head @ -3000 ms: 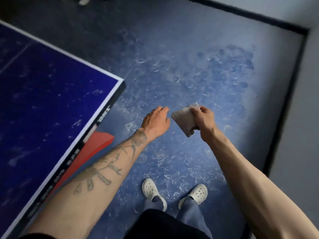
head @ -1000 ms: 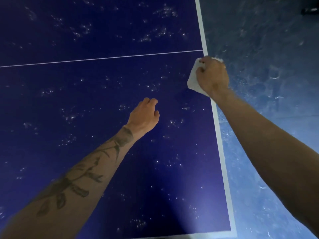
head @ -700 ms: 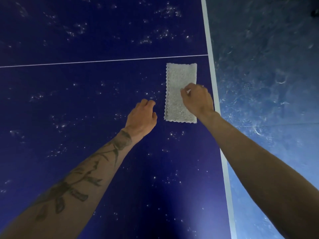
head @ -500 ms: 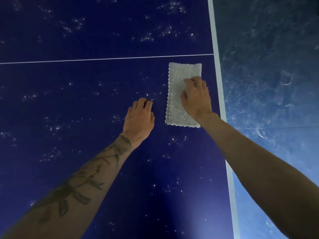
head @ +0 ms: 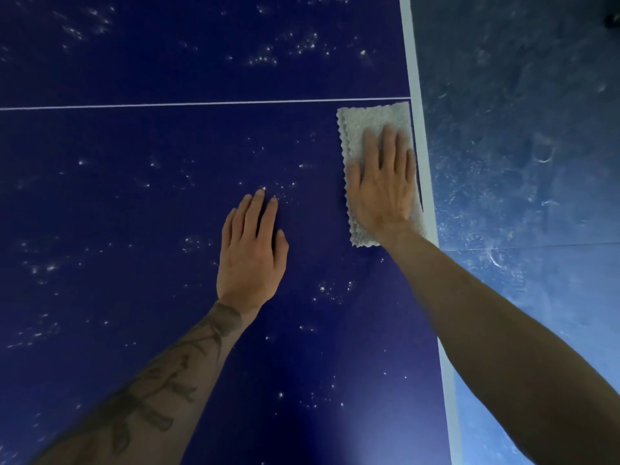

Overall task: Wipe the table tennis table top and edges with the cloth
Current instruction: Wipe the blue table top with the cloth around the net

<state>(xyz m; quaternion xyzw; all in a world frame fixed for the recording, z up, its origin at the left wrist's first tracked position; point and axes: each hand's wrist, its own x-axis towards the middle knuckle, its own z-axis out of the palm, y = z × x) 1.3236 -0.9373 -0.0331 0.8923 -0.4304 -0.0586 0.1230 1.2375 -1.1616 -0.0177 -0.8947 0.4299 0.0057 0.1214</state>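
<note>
Flat on one table [head: 167,213]: two hands, right hand [head: 382,189] pressing one cloth [head: 372,122].

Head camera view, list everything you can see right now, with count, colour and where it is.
table: one, dark blue with white lines, fills left and centre, dotted with pale specks
cloth: one, grey-white, folded flat at the table's right edge, just below the thin white line
floor: one, mottled blue, right of the table
left hand: one, flat on the bare table, left of the cloth
right hand: one, flat, pressing on the cloth
</note>
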